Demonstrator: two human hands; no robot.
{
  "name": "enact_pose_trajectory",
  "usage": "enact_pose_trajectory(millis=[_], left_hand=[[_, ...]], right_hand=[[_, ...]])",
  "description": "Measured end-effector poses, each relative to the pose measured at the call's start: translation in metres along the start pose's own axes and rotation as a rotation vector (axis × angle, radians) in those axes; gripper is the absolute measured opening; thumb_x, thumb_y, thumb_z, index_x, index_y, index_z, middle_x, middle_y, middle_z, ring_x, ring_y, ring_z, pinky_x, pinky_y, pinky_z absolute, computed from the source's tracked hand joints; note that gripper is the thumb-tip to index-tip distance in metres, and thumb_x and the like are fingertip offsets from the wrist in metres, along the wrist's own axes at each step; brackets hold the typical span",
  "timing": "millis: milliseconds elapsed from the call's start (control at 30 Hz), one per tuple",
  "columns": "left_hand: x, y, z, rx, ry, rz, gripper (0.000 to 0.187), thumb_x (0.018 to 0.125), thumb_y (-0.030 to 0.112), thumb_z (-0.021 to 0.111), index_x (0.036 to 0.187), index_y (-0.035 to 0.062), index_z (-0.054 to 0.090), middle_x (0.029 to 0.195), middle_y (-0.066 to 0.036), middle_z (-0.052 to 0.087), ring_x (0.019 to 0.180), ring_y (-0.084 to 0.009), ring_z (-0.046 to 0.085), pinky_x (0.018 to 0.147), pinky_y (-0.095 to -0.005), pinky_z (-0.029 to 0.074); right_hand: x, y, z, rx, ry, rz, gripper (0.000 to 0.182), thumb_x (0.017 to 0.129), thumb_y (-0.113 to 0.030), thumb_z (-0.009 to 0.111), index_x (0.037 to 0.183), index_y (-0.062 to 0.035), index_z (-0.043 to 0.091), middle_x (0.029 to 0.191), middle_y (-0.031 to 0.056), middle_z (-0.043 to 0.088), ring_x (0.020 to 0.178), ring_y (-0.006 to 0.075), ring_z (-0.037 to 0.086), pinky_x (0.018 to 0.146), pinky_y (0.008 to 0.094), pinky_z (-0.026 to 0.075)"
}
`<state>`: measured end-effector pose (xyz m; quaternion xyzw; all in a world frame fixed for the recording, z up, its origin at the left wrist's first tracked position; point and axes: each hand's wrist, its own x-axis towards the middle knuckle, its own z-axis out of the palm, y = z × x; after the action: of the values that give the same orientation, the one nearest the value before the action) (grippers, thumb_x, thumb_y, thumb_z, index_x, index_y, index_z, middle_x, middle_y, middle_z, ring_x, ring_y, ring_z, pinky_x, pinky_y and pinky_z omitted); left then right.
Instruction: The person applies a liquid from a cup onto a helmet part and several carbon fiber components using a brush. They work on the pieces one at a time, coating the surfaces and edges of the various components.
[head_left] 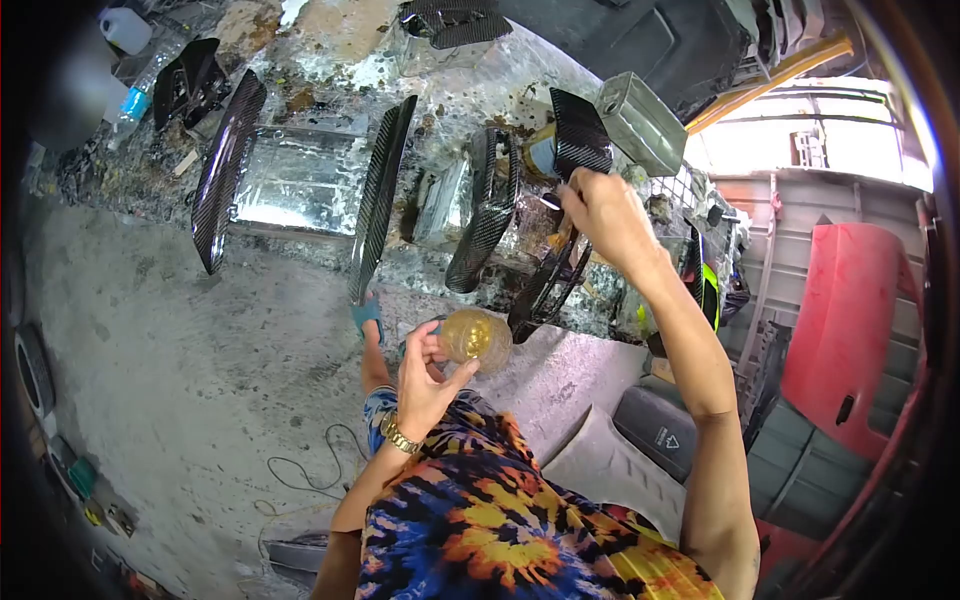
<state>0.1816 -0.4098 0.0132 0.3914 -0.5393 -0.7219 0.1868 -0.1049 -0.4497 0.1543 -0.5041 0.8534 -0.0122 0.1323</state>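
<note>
My left hand (428,378) is wrapped around a clear cup (490,352) with yellowish liquid in the bottom, held in front of the bench edge. My right hand (607,218) is closed over the bench in a pinch, on what looks like a small brush (558,238) with tan bristles pointing down; the fingers partly hide it. Just beyond those fingers a glossy black carbon-fibre piece (580,130) rests against a can (541,155). Below the right hand lies a slatted black part (550,285). A curved carbon-fibre part (488,225) leans on a block to the left.
Two long carbon-fibre strips (228,170) (383,195) lean on a wrapped block (300,180) on the stained bench (340,90). A rectangular tin (642,122) stands at the back right. A red car panel (842,330) is at right; a cable (315,470) lies on the floor.
</note>
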Motion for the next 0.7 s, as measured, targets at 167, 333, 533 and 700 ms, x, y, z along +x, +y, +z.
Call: enact_pose_trajectory(millis=[167,333,533,700], left_hand=[[0.006,0.025,0.001,0.057,-0.057,0.035,0.073,0.072,0.025,0.082,0.127,0.0006,0.042,0.101,-0.01,0.06,0.083,-0.0158,0.06,0.063,-0.0263,0.049],[0.022,0.068,0.01,0.125,-0.079,0.085,0.075,0.074,0.026,0.08,0.13,0.0001,0.037,0.089,-0.012,0.06,0.074,-0.0169,0.06,0.068,-0.0291,0.051],[0.036,0.108,0.034,0.193,-0.09,0.072,0.073,0.076,0.022,0.078,0.131,0.0002,0.036,0.096,-0.012,0.058,0.082,-0.018,0.06,0.073,-0.0298,0.051],[0.042,0.105,0.056,0.161,-0.078,0.043,0.07,0.078,0.018,0.076,0.131,-0.0004,0.035,0.101,-0.011,0.057,0.087,-0.0171,0.06,0.076,-0.0298,0.051]], right_hand=[[-0.003,0.017,-0.032,0.072,0.068,0.071,0.024,0.088,-0.019,0.058,0.082,0.0038,0.06,0.065,0.0218,0.061,0.061,0.0365,0.061,0.057,0.0419,0.046],[-0.089,0.024,-0.048,0.73,0.168,0.215,0.016,0.09,-0.017,0.059,0.085,-0.0026,0.065,0.066,0.0037,0.061,0.055,0.0095,0.051,0.05,0.0257,0.039],[-0.114,0.015,-0.015,0.722,-0.002,-0.124,0.01,0.084,-0.01,0.066,0.087,-0.0007,0.068,0.07,0.0061,0.063,0.065,0.0149,0.056,0.057,0.0289,0.043],[-0.088,0.055,-0.015,0.951,-0.072,0.122,0.017,0.091,-0.017,0.061,0.09,-0.0015,0.066,0.063,0.0013,0.059,0.049,0.0037,0.045,0.044,0.0217,0.033]])
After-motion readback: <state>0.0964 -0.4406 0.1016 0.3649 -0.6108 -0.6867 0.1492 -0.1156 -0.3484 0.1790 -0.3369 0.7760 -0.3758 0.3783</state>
